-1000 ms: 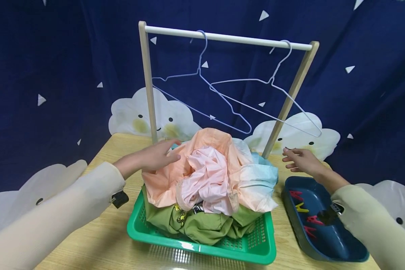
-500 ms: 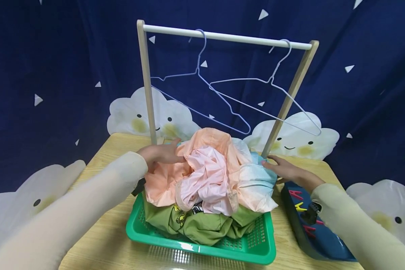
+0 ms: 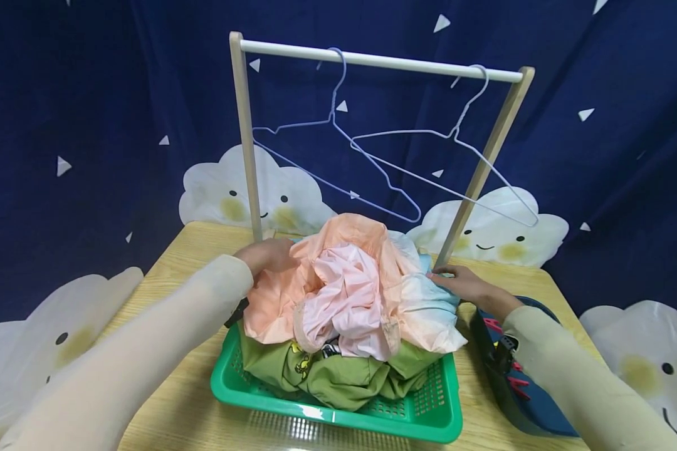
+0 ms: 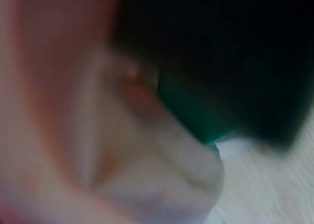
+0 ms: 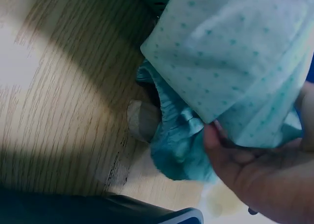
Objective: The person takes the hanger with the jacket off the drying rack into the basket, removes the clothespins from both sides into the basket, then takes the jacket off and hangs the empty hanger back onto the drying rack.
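A green plastic basket (image 3: 338,418) holds a heap of clothes. Peach cloth (image 3: 350,228) tops it, with a crumpled pink piece (image 3: 350,307) in the middle and green cloth (image 3: 344,379) along the front. My left hand (image 3: 271,255) is at the heap's left back side, its fingers hidden by the peach cloth. At the opposite side, my right hand (image 3: 462,283) pinches light-blue cloth (image 3: 429,297) between thumb and fingers. Up close in the right wrist view this is pale cloth with small teal dots (image 5: 221,62), above a gathered teal edge (image 5: 176,140). The left wrist view is blurred.
Behind the basket stands a clothes rack with a white bar (image 3: 383,61). A purple hanger (image 3: 334,103) and a white hanger (image 3: 461,119) hang from it. A dark blue tray (image 3: 533,401) with red clips (image 3: 519,385) sits right on the wooden table (image 3: 203,241), partly under my right forearm.
Both hands have moved inward and down onto the heap. My right hand came from over the tray to take hold of the light-blue cloth; my left fingers have gone behind the peach cloth.
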Tool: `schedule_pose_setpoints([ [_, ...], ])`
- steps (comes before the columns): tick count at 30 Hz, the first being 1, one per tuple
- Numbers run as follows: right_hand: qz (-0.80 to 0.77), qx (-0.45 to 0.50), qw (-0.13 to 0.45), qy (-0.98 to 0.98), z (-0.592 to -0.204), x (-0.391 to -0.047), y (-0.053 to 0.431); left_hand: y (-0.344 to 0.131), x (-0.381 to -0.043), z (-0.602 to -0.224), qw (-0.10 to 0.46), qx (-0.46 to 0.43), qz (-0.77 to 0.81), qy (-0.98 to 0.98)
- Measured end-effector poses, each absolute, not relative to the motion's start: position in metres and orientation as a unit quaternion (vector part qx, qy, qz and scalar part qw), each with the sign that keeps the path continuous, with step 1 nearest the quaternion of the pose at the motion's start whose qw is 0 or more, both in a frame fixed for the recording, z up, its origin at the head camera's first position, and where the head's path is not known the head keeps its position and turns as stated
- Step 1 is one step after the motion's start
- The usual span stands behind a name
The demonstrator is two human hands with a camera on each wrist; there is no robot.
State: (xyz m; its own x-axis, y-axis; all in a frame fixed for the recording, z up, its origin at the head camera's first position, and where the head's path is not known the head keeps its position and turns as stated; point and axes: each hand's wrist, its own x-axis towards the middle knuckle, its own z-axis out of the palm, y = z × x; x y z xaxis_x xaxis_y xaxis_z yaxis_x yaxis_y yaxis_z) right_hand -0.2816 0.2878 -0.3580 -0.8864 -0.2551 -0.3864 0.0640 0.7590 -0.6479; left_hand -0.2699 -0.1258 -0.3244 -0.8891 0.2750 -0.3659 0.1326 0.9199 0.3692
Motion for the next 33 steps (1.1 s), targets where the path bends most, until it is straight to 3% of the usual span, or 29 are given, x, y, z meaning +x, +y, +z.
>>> schedule_pose_setpoints([
  [9, -0.354, -0.069, 0.093, 0.928, -0.360, -0.282, 0.288, -0.123, -0.272, -0.327, 0.077, 0.096, 0.139, 0.983],
  [15, -0.399, -0.047, 0.042, 0.915, -0.335, -0.278, 0.284, -0.118, -0.274, -0.321, -0.044, 0.078, 0.214, 0.973],
  [18, -0.433, -0.039, 0.038, 0.900, -0.319, -0.273, 0.276, -0.113, -0.275, -0.313, -0.076, 0.063, 0.266, 0.959],
  [23, -0.502, -0.034, 0.077, 0.861, -0.298, -0.257, 0.260, -0.105, -0.268, -0.298, -0.077, 0.052, 0.346, 0.934],
  [33, -0.576, -0.058, 0.217, 0.786, -0.289, -0.220, 0.233, -0.095, -0.230, -0.295, 0.028, 0.096, 0.474, 0.875],
])
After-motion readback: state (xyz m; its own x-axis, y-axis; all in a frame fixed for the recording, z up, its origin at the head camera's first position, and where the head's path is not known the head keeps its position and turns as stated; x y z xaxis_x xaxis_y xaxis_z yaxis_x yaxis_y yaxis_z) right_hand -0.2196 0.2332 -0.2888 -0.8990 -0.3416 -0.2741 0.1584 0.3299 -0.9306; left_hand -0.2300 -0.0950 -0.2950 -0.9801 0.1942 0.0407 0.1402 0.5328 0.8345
